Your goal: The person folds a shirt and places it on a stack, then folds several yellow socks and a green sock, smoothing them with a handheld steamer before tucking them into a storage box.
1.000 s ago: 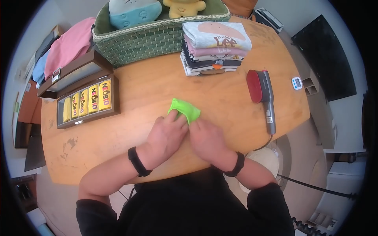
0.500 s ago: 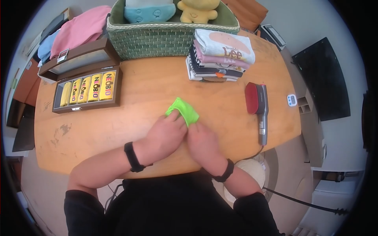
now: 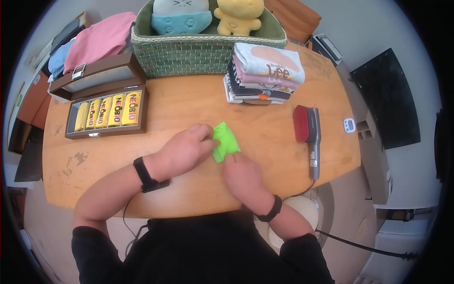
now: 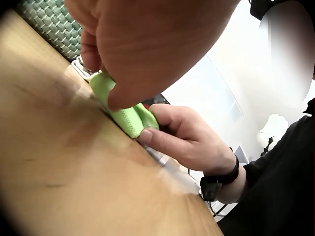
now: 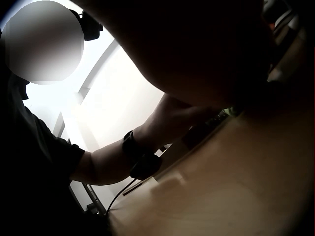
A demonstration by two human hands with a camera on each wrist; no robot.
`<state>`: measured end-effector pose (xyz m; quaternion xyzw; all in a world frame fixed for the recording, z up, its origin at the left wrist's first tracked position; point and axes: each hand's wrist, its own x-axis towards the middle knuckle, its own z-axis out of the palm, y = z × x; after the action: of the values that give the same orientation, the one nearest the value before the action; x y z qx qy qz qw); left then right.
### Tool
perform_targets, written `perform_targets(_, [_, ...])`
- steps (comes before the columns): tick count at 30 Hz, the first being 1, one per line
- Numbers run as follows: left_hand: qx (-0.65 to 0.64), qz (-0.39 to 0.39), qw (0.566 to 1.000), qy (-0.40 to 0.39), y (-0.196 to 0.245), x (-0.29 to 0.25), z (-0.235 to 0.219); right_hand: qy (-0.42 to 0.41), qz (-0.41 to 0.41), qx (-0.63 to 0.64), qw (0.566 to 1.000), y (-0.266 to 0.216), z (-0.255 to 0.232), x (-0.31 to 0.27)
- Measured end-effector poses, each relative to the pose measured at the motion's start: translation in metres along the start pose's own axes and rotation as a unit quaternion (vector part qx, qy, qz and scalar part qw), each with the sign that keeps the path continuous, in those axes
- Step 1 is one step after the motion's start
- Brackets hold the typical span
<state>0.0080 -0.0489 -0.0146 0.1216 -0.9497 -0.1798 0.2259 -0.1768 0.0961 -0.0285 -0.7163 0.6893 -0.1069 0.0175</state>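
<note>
A small piece of bright green, folded cloth [image 3: 227, 140] lies between both hands near the middle of the wooden table [image 3: 184, 104]. At its left side the left hand [image 3: 185, 147] grips the edge with curled fingers. The right hand [image 3: 245, 177] pinches the near end. In the left wrist view, the right thumb and forefinger close on one end of the green cloth [image 4: 127, 117], while the left thumb lies over the other end, close above the tabletop. Only a dim sliver of green shows in the dark right wrist view; the right hand hides the rest.
An open brown case [image 3: 144, 111] at left holds several yellow rolls [image 3: 130, 109] marked NEOBIO. Behind stands a green woven basket [image 3: 189, 59] with plush toys. Folded shirts [image 3: 267, 71] are stacked beside it. A grey-and-red corded handheld appliance [image 3: 314, 142] and a small white timer [image 3: 349, 125] lie right.
The left hand has shifted from the cloth's near side up to its left edge, and the cloth now looks narrower and more upright. The right hand keeps its pinch. The head view has tilted slightly.
</note>
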Motion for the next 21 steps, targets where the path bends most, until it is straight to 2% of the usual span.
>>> perform_targets(3, [-0.039, -0.005, 0.999, 0.031, -0.002, 0.008, 0.0, -0.011, 0.002, 0.005, 1.0, 0.001, -0.004, 0.002])
perform_targets(6, [-0.035, 0.028, 0.997, 0.06, -0.014, 0.013, 0.008, -0.024, 0.014, 0.009, 1.0, -0.001, -0.011, 0.006])
perform_targets(9, [-0.077, 0.007, 0.997, 0.021, -0.017, 0.016, 0.009, -0.003, 0.044, 0.031, 0.999, -0.009, -0.028, 0.011])
perform_targets(11, [-0.113, -0.045, 0.993, -0.008, -0.013, 0.017, 0.006, 0.011, 0.063, 0.048, 0.997, -0.01, -0.034, 0.015])
perform_targets(13, [-0.114, -0.049, 0.992, -0.003, -0.012, 0.017, 0.008, 0.068, -0.001, 0.051, 0.996, -0.008, -0.037, 0.022])
perform_targets(16, [-0.091, -0.059, 0.994, -0.015, -0.016, 0.018, 0.012, 0.114, -0.032, 0.08, 0.99, -0.002, -0.029, 0.029])
perform_targets(18, [-0.071, -0.071, 0.994, -0.029, -0.013, 0.017, 0.012, 0.118, -0.043, 0.077, 0.989, 0.0, -0.028, 0.032])
perform_targets(20, [-0.152, -0.162, 0.974, -0.032, -0.004, 0.018, 0.007, 0.121, -0.05, 0.075, 0.989, 0.003, -0.025, 0.032])
perform_targets(21, [-0.153, -0.161, 0.975, -0.032, -0.008, 0.017, 0.009, 0.081, -0.053, 0.083, 0.992, 0.007, -0.022, 0.032])
